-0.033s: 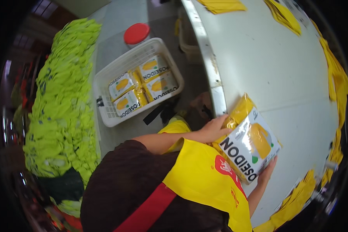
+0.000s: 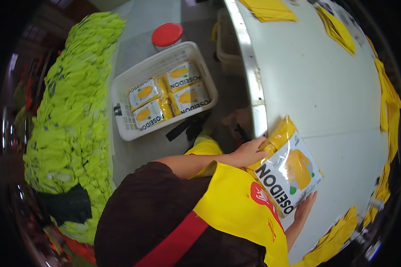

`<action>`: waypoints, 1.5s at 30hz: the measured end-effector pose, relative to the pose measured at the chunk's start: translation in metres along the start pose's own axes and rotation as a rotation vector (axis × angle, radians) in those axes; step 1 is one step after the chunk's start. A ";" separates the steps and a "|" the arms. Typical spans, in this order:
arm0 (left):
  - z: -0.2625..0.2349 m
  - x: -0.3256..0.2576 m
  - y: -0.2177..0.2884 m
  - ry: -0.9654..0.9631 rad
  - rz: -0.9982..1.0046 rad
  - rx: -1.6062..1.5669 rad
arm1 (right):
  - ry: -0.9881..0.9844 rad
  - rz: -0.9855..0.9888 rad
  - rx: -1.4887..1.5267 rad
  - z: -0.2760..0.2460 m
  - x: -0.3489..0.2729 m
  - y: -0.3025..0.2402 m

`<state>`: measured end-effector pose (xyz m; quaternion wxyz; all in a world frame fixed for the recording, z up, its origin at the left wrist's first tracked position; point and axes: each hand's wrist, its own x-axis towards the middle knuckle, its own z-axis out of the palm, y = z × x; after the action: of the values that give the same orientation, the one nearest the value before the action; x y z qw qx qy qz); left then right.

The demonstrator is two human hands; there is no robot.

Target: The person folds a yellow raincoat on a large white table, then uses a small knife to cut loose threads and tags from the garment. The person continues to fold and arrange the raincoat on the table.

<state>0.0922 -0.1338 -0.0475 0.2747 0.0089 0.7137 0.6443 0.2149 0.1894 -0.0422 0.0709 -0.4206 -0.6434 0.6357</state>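
A plastic-wrapped pack [image 2: 294, 167] with a white printed front and yellow material showing at its side lies tilted above the white table, close to my apron. My left hand [image 2: 253, 152] grips its left edge, thumb on the wrapper. At its lower right edge my right hand [image 2: 304, 207] holds it from the side, some of the fingers hidden beneath. To my left, a white plastic basket [image 2: 209, 73] contains several similar packs [image 2: 147, 113] laid flat in two rows.
A long pile of lime-green items [image 2: 71, 120] runs along the left. Behind the basket stands a tub with a red lid [image 2: 167, 34]. Folded yellow pieces [image 2: 269, 10] lie on the far table [image 2: 343, 98]. More yellow cloth [image 2: 338, 236] lines its right side. The table's metal edge [image 2: 254, 84] faces the gap.
The whole view has shifted slightly, so the basket and table sit a little differently in the picture. Both hands keep their hold on the pack, which hardly moves.
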 end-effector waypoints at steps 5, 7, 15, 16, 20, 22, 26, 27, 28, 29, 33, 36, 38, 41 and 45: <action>-0.026 -0.005 -0.001 0.010 -0.068 0.000 | -0.287 0.032 -0.125 0.006 -0.033 -0.009; -0.048 -0.015 0.004 0.069 -0.089 -0.021 | -0.314 -0.090 -0.176 0.031 -0.052 -0.026; -0.211 -0.057 -0.113 0.542 -0.281 -0.263 | -0.799 -0.331 -0.383 0.262 -0.087 -0.070; -0.236 -0.066 -0.131 0.629 -0.301 -0.312 | -0.920 -0.368 -0.382 0.295 -0.082 -0.060; -0.328 -0.136 -0.120 1.009 -0.248 -0.183 | -1.235 -0.393 -0.354 0.433 -0.104 -0.019; -0.373 -0.170 -0.130 1.136 -0.378 -0.099 | -1.373 -0.359 -0.337 0.495 -0.132 -0.007; -0.439 -0.230 -0.145 1.370 -0.411 -0.153 | -1.587 -0.448 -0.313 0.588 -0.196 0.016; -0.457 -0.246 -0.160 1.381 -0.455 -0.088 | -1.651 -0.390 -0.320 0.605 -0.211 0.020; -0.472 -0.262 -0.180 1.394 -0.500 -0.023 | -1.673 -0.484 -0.569 0.619 -0.221 0.022; -0.482 -0.272 -0.200 1.537 -0.591 0.107 | -1.713 -0.475 -0.963 0.632 -0.232 0.018; -0.507 -0.297 -0.275 1.751 -0.832 0.630 | -1.688 -0.950 -1.119 0.627 -0.233 0.049; -0.500 -0.286 -0.329 1.568 -0.835 0.209 | -1.890 -0.798 -1.209 0.595 -0.201 0.044; -0.478 -0.257 -0.350 1.391 -0.878 0.269 | -1.868 -0.670 -1.310 0.566 -0.179 0.028; -0.434 -0.195 -0.315 0.994 -0.912 0.295 | -1.616 -0.397 -1.256 0.508 -0.136 0.019; -0.399 -0.127 -0.286 0.346 -0.760 0.374 | -1.212 -0.268 -1.169 0.420 -0.096 0.018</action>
<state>0.1367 -0.5938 -0.2560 0.3622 -0.3118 0.8058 0.3498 0.0209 -0.1921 -0.0915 -0.4396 0.1032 -0.8393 0.3029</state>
